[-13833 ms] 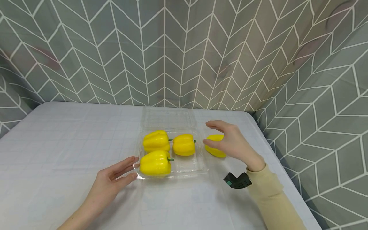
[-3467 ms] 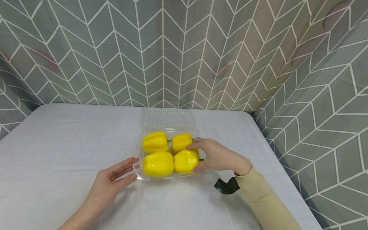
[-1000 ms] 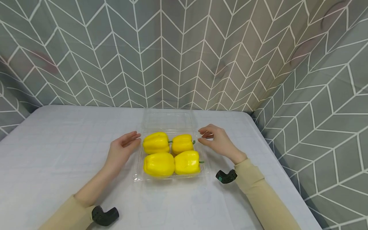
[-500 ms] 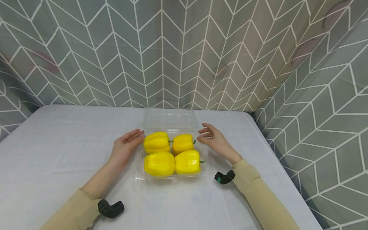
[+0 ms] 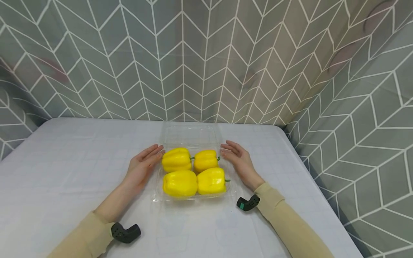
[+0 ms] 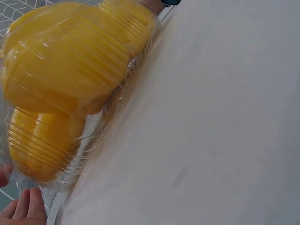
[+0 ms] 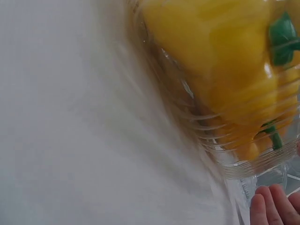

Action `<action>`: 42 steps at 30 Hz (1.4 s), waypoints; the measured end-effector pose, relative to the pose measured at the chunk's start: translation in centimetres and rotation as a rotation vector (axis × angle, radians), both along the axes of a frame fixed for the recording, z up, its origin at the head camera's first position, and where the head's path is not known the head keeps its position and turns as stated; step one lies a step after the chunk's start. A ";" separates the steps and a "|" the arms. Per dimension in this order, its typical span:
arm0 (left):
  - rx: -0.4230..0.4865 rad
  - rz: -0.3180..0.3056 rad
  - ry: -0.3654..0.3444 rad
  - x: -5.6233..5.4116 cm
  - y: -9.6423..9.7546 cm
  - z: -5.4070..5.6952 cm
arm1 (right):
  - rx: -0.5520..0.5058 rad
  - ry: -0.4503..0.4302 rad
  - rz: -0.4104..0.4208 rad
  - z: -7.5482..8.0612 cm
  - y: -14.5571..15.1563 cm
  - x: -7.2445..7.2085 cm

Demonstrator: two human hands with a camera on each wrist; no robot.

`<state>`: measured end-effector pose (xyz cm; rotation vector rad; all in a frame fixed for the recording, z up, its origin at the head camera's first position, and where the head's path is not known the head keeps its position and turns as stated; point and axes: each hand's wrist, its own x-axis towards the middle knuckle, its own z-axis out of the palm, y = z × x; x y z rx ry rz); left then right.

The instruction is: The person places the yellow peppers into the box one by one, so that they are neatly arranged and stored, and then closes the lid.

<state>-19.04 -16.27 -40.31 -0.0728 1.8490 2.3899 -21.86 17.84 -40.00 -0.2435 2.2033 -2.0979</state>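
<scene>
A clear plastic clamshell container [image 5: 156,197] sits mid-table, its lid [image 5: 191,134] laid back flat behind it. Yellow bell peppers fill the base in two rows: back left [image 5: 175,159], back right [image 5: 205,160], front left [image 5: 179,184] and front right [image 5: 211,181]. The front right one has its green stem pointing right. My left hand [image 5: 139,171] is at the container's back left side, fingers extended. At the opposite side is my right hand [image 5: 241,163], fingers extended too. Both wrist views show fingertips [image 6: 35,204] [image 7: 273,202] beside the container's back corners, near the hinge.
A white cloth [image 5: 80,161] covers the table. Behind and to the right hangs a grey-green curtain [image 5: 193,57] with white chevron lines. A black wrist device [image 5: 126,233] sits by the left sleeve, another black device [image 5: 248,203] by the right one.
The pepper lying on the table at right is now in the container's front right. My right hand has let it go. Both hands have shifted to the container's back sides.
</scene>
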 end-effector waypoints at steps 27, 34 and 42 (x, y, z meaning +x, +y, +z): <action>0.030 -0.032 0.031 0.1 0.1 -0.3 | -0.140 0.022 0.027 -0.1 -0.2 0.2; 0.075 -0.042 0.027 0.0 0.1 -0.2 | -0.151 0.036 0.030 -0.2 -0.2 0.2; 0.092 -0.047 0.033 0.1 0.1 -0.1 | -0.167 0.041 0.034 -0.2 -0.2 0.2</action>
